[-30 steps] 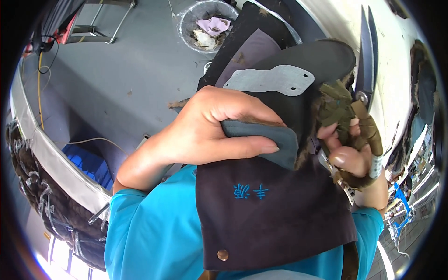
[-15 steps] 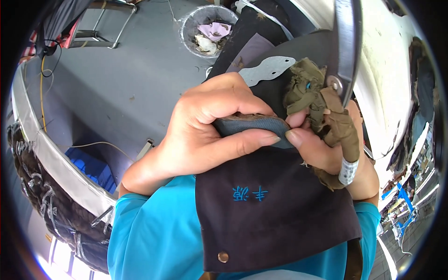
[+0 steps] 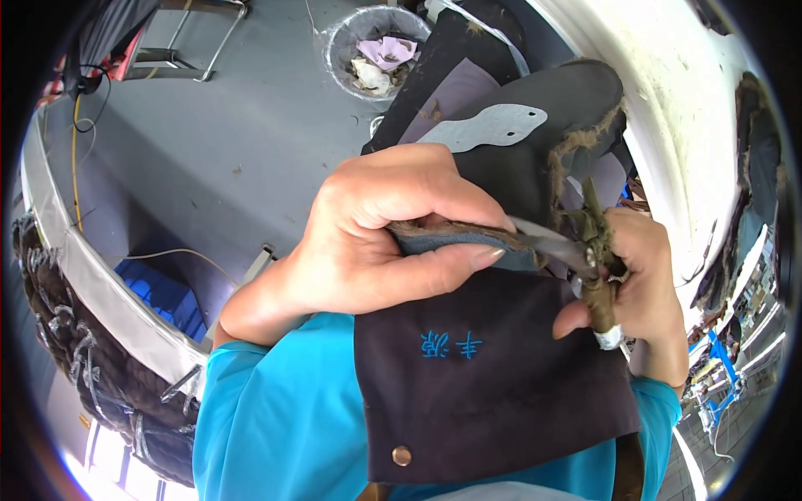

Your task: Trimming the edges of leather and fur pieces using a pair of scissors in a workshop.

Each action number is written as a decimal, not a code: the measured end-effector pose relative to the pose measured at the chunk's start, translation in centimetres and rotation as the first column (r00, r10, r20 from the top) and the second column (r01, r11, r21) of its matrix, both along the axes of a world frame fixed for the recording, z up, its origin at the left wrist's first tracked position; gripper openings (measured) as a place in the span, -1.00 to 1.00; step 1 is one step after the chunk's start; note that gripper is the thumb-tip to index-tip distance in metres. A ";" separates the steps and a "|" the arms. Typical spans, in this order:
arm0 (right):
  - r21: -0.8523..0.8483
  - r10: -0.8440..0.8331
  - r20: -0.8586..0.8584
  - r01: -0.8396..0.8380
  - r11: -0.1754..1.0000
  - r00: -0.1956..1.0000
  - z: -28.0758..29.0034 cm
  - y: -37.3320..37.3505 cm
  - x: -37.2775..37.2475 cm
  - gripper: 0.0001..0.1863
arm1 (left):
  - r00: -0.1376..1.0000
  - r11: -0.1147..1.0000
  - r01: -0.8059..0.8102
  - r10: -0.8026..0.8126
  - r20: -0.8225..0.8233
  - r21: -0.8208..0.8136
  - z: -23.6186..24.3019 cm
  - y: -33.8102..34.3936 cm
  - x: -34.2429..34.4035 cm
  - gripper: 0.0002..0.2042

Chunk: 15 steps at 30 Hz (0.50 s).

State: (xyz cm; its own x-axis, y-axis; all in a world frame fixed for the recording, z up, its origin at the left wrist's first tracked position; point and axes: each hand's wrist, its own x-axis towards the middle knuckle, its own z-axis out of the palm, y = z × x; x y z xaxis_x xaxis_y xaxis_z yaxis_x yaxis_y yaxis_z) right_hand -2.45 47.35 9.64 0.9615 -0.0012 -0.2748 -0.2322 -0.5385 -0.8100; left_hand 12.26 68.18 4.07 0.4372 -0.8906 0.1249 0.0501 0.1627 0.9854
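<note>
My left hand (image 3: 368, 221) pinches a folded strip of fur-lined grey material (image 3: 443, 244) between thumb and fingers, brown fur showing along its upper edge. From the right, my right hand (image 3: 647, 271) grips scissors (image 3: 551, 240) whose handles are wrapped in olive cloth strips. The blades point left and meet the strip's right end beside my left fingertips. Whether they are parted is hard to make out. Beyond my hands, a larger dark grey piece (image 3: 576, 96) with a brown furry edge lies across my lap. A light grey flat shape with small holes (image 3: 493, 125) rests on it.
A lined waste bin (image 3: 330, 50) with scraps stands on the floor ahead. A metal-framed stool (image 3: 209, 58) is at the far left. White material (image 3: 668, 108) rises on the right. A pale curved edge (image 3: 109, 288) and a blue crate (image 3: 159, 292) lie left. My dark apron (image 3: 501, 384) hangs below.
The scissors have swung down from upright, so their blades now point left at the strip. My right thumb has left the strip, and my right hand has shifted right.
</note>
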 end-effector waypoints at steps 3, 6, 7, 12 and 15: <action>-0.104 0.025 -0.023 -0.027 0.994 0.999 0.1 0.2 -0.4 -0.48 | 1.000 1.000 -0.016 0.016 -0.003 -0.002 -0.2 -0.1 -0.3 -0.77; -0.144 -0.011 0.032 0.015 0.989 0.999 0.0 0.4 -0.6 -0.49 | 1.000 0.999 -0.028 0.027 -0.013 -0.041 -0.2 -0.1 -0.2 -0.81; -0.180 0.009 0.041 -0.001 0.984 0.999 0.1 0.2 -0.6 -0.49 | 1.000 0.999 -0.003 0.003 -0.001 -0.041 -0.1 -0.1 0.0 -0.84; -0.206 0.036 0.089 -0.017 0.978 0.995 0.0 0.2 -0.5 -0.50 | 0.999 0.999 0.007 -0.009 -0.037 -0.049 -0.1 0.0 0.0 -0.83; -0.206 0.057 0.114 -0.033 0.978 0.992 -0.4 0.2 -0.7 -0.50 | 0.998 0.998 0.000 -0.004 -0.058 -0.062 -0.3 0.1 -0.2 -0.83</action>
State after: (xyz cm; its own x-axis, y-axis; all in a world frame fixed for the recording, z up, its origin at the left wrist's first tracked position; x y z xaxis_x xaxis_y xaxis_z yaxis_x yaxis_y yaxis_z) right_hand -3.14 47.53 9.25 0.9875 -0.0013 -0.1577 -0.1131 -0.7027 -0.7024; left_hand 12.05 68.27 3.80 0.4435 -0.8828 0.1549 0.1068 0.2236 0.9688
